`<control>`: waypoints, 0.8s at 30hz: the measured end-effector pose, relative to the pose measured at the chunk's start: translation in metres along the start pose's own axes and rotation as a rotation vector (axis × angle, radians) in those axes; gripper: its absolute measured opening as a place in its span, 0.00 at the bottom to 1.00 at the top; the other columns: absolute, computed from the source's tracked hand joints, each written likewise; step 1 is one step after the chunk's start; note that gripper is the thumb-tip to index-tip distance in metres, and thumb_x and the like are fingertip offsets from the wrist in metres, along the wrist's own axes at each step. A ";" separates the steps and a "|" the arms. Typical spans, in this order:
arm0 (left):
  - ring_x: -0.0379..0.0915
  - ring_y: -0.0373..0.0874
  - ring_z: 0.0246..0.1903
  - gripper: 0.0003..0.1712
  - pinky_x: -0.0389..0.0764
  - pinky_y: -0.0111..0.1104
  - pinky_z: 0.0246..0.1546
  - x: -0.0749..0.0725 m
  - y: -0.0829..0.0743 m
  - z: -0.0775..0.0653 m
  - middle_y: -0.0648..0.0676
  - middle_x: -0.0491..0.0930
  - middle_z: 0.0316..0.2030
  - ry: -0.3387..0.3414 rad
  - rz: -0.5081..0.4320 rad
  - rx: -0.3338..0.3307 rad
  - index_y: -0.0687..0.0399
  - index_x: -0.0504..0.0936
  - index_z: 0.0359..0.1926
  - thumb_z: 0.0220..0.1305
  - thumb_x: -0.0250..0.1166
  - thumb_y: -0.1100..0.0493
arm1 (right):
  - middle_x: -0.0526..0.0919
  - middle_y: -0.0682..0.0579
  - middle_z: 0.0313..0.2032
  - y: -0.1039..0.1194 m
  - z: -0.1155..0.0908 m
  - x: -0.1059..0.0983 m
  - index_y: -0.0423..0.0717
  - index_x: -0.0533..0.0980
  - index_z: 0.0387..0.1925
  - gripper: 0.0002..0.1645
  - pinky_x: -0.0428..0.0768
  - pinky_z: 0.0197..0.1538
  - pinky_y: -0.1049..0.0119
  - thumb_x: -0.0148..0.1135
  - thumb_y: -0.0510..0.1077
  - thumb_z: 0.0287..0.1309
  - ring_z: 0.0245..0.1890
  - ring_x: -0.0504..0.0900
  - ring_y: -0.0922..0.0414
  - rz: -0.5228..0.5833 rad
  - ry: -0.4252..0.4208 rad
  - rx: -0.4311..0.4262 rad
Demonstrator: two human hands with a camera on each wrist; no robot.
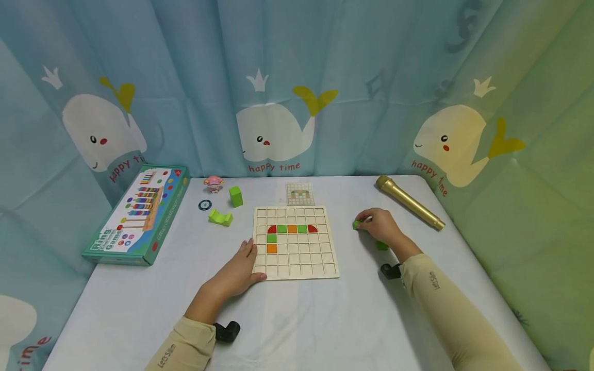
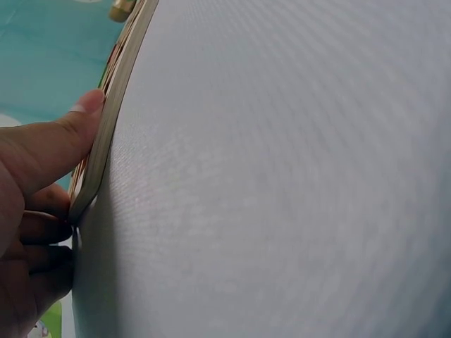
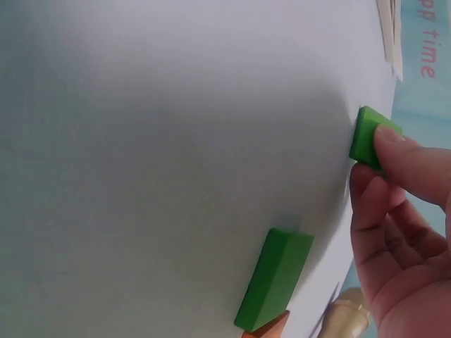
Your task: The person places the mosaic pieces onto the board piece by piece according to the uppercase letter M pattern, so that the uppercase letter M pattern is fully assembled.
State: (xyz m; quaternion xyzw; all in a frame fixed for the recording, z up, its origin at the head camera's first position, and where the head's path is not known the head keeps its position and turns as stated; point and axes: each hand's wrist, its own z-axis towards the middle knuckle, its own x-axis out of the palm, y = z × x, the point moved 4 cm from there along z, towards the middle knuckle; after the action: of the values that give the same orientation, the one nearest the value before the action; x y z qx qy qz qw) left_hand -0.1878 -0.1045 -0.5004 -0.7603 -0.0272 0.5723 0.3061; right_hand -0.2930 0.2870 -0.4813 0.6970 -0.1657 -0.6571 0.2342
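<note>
My left hand (image 1: 238,270) rests at the near left corner of a wooden grid board (image 1: 301,263), fingers along its side, thumb (image 2: 88,105) on the near edge. Red, green and orange tiles (image 1: 292,229) form a row across the board, its two red end pieces rounded. Below the row's left end sit a green tile (image 1: 271,238) and an orange tile (image 1: 271,248). Right of the board, my right hand (image 1: 380,226) pinches a small green square tile (image 3: 365,137) between thumb and fingers, close over the table. Near that wrist lies a longer green block (image 3: 276,278) beside an orange piece (image 3: 271,327).
Behind the board lies a patterned card (image 1: 300,194). To its left are a green block (image 1: 235,196), a curved green piece (image 1: 220,218), a round dark disc (image 1: 204,205) and a pink figurine (image 1: 213,184). A game box (image 1: 139,216) lies far left, a gold microphone (image 1: 410,203) back right.
</note>
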 end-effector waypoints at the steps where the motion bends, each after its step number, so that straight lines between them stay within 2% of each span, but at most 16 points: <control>1: 0.41 0.64 0.76 0.49 0.54 0.49 0.73 0.000 0.000 0.000 0.71 0.47 0.76 0.000 -0.001 0.000 0.77 0.55 0.73 0.67 0.68 0.48 | 0.84 0.43 0.42 0.001 0.000 0.000 0.40 0.86 0.41 0.09 0.79 0.42 0.55 0.71 0.41 0.60 0.43 0.82 0.46 0.008 -0.002 0.000; 10: 0.41 0.64 0.76 0.49 0.54 0.50 0.73 0.000 0.000 -0.001 0.71 0.47 0.76 -0.002 -0.005 -0.002 0.77 0.55 0.73 0.67 0.68 0.48 | 0.87 0.40 0.43 0.022 -0.001 0.003 0.37 0.86 0.43 0.10 0.81 0.39 0.59 0.69 0.37 0.61 0.41 0.84 0.47 0.057 -0.019 -0.073; 16: 0.40 0.63 0.76 0.49 0.54 0.50 0.73 -0.002 -0.002 -0.002 0.71 0.46 0.76 0.002 -0.012 -0.004 0.77 0.55 0.73 0.67 0.68 0.48 | 0.87 0.40 0.45 0.038 -0.001 0.008 0.37 0.87 0.44 0.10 0.82 0.37 0.62 0.68 0.35 0.61 0.40 0.84 0.50 0.083 -0.020 -0.085; 24: 0.41 0.63 0.76 0.50 0.55 0.49 0.72 -0.001 -0.002 -0.001 0.70 0.47 0.76 0.001 0.004 -0.014 0.77 0.55 0.73 0.67 0.68 0.48 | 0.87 0.40 0.45 0.058 0.002 0.021 0.37 0.87 0.44 0.10 0.81 0.35 0.63 0.68 0.34 0.62 0.35 0.84 0.54 0.135 0.023 -0.099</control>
State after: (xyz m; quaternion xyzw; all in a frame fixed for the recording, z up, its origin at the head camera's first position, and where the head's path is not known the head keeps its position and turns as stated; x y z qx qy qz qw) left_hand -0.1866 -0.1039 -0.4989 -0.7628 -0.0297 0.5722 0.2999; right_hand -0.2884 0.2271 -0.4675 0.6793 -0.1767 -0.6393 0.3139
